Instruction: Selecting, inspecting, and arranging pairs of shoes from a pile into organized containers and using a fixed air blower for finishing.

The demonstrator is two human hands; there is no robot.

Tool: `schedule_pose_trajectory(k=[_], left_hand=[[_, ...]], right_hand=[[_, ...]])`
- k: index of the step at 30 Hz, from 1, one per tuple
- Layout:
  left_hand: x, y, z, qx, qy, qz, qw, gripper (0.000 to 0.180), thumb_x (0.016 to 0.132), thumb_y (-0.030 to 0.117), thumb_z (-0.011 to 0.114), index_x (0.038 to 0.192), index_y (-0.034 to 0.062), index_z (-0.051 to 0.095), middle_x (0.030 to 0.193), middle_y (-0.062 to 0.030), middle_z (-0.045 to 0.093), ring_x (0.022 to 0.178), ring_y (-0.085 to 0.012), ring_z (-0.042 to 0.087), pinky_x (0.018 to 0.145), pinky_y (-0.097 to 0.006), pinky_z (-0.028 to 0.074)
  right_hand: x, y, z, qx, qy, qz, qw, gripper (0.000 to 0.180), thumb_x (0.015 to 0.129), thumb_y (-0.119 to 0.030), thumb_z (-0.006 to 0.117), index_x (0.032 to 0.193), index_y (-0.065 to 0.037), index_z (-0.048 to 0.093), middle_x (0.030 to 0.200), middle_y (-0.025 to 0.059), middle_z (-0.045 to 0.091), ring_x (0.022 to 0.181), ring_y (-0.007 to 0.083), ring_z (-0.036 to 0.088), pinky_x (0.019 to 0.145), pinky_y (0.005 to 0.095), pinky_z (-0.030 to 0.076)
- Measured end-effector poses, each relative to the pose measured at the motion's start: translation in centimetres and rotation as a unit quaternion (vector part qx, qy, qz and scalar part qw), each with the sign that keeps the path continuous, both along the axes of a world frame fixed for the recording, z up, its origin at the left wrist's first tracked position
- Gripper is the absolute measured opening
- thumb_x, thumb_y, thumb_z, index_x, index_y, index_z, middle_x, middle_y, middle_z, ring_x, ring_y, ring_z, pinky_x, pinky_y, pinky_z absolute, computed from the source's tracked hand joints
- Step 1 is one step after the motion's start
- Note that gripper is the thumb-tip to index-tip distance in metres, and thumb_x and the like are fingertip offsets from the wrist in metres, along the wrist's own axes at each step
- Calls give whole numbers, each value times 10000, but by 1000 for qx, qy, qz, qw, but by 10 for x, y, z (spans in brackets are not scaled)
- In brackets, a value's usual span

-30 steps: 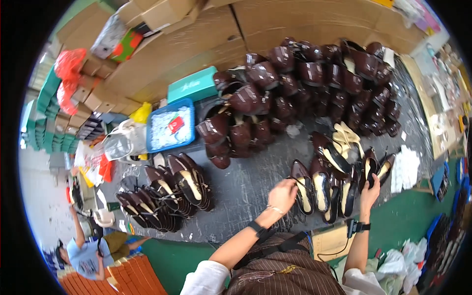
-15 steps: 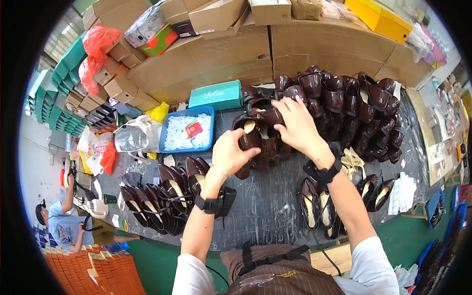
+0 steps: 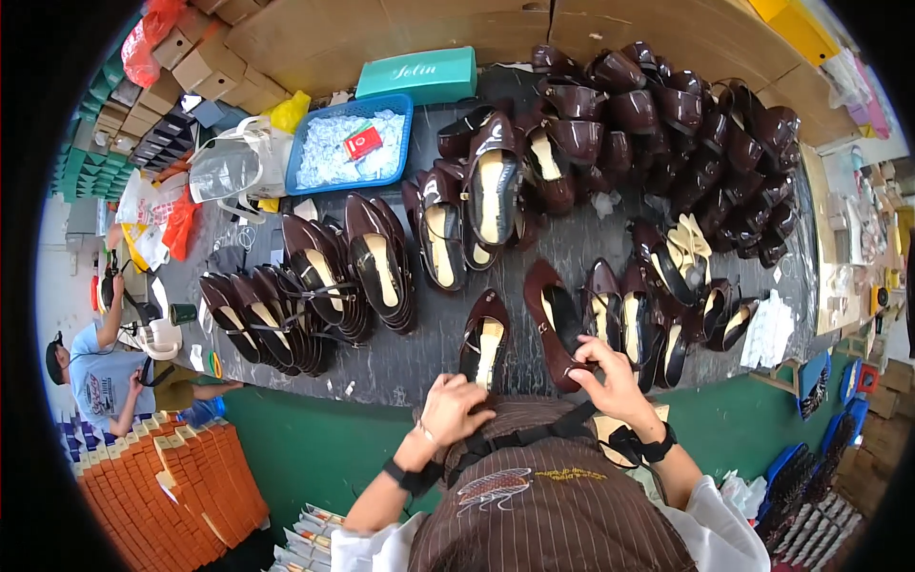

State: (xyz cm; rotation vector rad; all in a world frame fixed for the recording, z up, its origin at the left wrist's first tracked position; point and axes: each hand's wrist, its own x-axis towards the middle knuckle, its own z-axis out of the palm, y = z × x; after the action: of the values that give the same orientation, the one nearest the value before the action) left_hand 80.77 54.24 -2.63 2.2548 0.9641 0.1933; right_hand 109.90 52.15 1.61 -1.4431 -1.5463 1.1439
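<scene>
At the table's near edge lie two dark brown patent shoes with pointed toes and pale insoles. My right hand (image 3: pixel 612 383) pinches the heel of the right-hand shoe (image 3: pixel 543 305) between thumb and fingers. My left hand (image 3: pixel 452 412) is closed, its fingers curled right by the heel of the left-hand shoe (image 3: pixel 489 319); whether they grip anything is hidden. Beside the right shoe stand several matching shoes (image 3: pixel 602 286). Nested rows of shoes (image 3: pixel 376 253) lie to the left. Beyond the hands, more shoes (image 3: pixel 494 181) lead to a big stacked heap (image 3: pixel 677 110).
A blue basket (image 3: pixel 408 143) of small clear packets stands at the back left, beside a teal box (image 3: pixel 419 74). Cream straps (image 3: pixel 688 250) and white papers (image 3: pixel 767 329) lie at the right. Cardboard (image 3: pixel 457 29) borders the back. Another person (image 3: pixel 105 362) stands far left.
Both hands have come back from the heap to the near table edge, where two shoes now lie in front of me. My view has tilted downward.
</scene>
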Motion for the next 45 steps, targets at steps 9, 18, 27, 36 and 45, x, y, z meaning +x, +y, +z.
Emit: schedule_pose_trajectory(k=[9,18,27,36,45], left_hand=[[33,-3,-90,-143,-37,-59,987,292,774,364,721,776,79,661,844,-67,650,881,-265,596,783,-379,468],[49,39,-86,61,-57,418,905,237,795,89,679,969,33,528,902,-126,526,778,-279,571,714,-385,471],[33,145,-97,36,35,501,864,496,840,170,616,1289,65,433,1080,-251,602,999,-421,591,881,-472,460],[-14,129,-84,119,80,391,909,386,807,-7,530,1191,37,529,897,-257,659,864,-433,637,800,-487,489],[-40,-4,-65,-93,-19,427,899,419,801,-88,527,1200,16,450,907,-279,614,903,-453,619,750,-430,495]], right_hand=[[-19,-15,-19,-33,-72,17,997,178,851,-117,641,906,-3,516,813,156,575,759,335,574,681,389,456],[-12,-25,-135,14,-322,81,943,140,817,-127,633,868,-31,544,780,162,629,829,348,605,852,417,453],[-26,21,-123,-150,-213,2,966,246,871,-293,624,872,-48,619,728,135,658,713,322,653,676,415,495],[-71,169,-97,-128,-122,-166,970,375,892,-393,599,1037,-47,587,736,146,669,742,318,669,650,442,492],[-76,185,-128,-111,18,-183,977,183,875,-53,558,1030,-8,473,706,200,606,623,330,663,575,413,521]])
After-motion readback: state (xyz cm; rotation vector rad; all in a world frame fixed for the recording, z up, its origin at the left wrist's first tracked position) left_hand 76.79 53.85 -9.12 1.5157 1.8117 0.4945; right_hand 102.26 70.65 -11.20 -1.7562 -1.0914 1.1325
